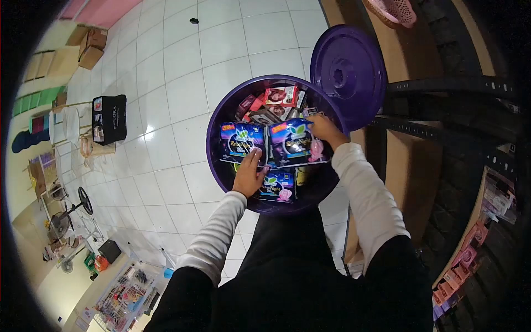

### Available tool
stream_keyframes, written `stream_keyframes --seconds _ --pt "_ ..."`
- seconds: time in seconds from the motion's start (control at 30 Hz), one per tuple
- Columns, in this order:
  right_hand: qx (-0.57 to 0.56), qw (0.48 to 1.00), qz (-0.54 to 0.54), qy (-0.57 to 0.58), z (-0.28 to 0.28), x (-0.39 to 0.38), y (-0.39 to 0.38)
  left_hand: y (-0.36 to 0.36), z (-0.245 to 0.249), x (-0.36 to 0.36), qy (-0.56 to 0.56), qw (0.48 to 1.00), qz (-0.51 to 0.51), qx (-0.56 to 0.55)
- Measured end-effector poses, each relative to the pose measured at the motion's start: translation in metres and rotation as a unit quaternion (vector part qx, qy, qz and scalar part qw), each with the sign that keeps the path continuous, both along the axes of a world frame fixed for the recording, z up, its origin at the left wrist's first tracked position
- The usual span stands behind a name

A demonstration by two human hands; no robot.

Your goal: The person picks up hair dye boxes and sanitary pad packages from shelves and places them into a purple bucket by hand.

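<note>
My right hand (326,131) grips the upper right corner of a dark blue pack of sanitary pads (296,145), holding it over the purple tub (213,146). A similar pack (238,138) sits just left of it. On that left pack's lower right corner lie the outstretched fingers of my left hand (249,174); its underside is hidden. Below the two, a third pack (276,187) with the same blue print rests inside the tub, close to my left hand. Toward the tub's far side, red and dark small boxes (281,96) are piled up.
A purple lid (348,74) leans beside the tub against dark metal shelving (437,87). White floor tiles (182,72) spread to the left, where a black bag (113,119) stands. Pink items (463,257) line a shelf at right.
</note>
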State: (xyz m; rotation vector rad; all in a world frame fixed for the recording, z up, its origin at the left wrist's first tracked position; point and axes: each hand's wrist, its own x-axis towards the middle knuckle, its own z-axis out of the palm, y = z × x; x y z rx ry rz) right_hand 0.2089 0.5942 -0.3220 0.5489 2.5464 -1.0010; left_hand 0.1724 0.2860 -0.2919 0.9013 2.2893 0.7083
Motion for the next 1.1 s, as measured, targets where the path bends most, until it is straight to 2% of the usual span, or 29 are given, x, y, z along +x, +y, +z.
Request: stream_keyframes --seconds 0.03,0.1,0.13,0.23,0.27,0.37,0.4,0.5,0.6,0.73,0.83,1.0,1.1 --pt "0.003 1.000 -0.024 0.006 -0.013 0.001 0.001 0.009 0.002 -0.006 0.004 1.000 0.003 0.004" --pt "0.007 0.997 -0.071 0.018 0.007 -0.013 -0.010 0.023 0.002 -0.017 0.035 0.999 0.000 0.021" --pt "0.029 0.997 -0.038 0.060 -0.011 -0.011 -0.008 0.030 0.001 -0.023 0.042 0.999 0.005 0.028" --pt "0.151 0.980 0.015 0.130 -0.016 0.001 -0.021 0.048 -0.009 -0.040 0.035 0.999 0.008 0.040" --pt "0.130 0.991 0.022 0.038 -0.011 0.005 -0.027 0.055 -0.015 -0.046 0.044 0.998 0.002 0.044" --pt "0.251 0.957 -0.087 0.117 0.006 0.020 -0.052 0.069 -0.033 -0.060 0.053 0.998 -0.036 0.001" --pt "0.201 0.960 -0.110 0.158 0.011 0.029 -0.060 0.075 -0.039 -0.063 0.048 0.997 -0.048 -0.022" --pt "0.153 0.985 -0.024 0.081 0.039 0.051 -0.093 0.086 -0.049 -0.072 0.070 0.991 -0.088 -0.074" --pt "0.094 0.994 -0.009 0.059 0.025 0.067 -0.119 0.102 -0.054 -0.079 0.097 0.980 -0.105 -0.136" --pt "0.102 0.995 -0.009 -0.001 0.011 0.045 -0.131 0.113 -0.079 -0.093 0.047 0.990 -0.060 -0.121" --pt "0.110 0.993 0.007 -0.033 0.004 0.035 -0.141 0.114 -0.064 -0.104 0.048 0.986 -0.090 -0.130" --pt "0.082 0.996 0.013 -0.034 -0.001 0.040 -0.133 0.112 -0.059 -0.104 0.108 0.966 -0.132 -0.195" --pt "0.056 0.997 0.017 -0.041 0.000 0.042 -0.128 0.105 -0.051 -0.088 0.159 0.955 -0.156 -0.195"
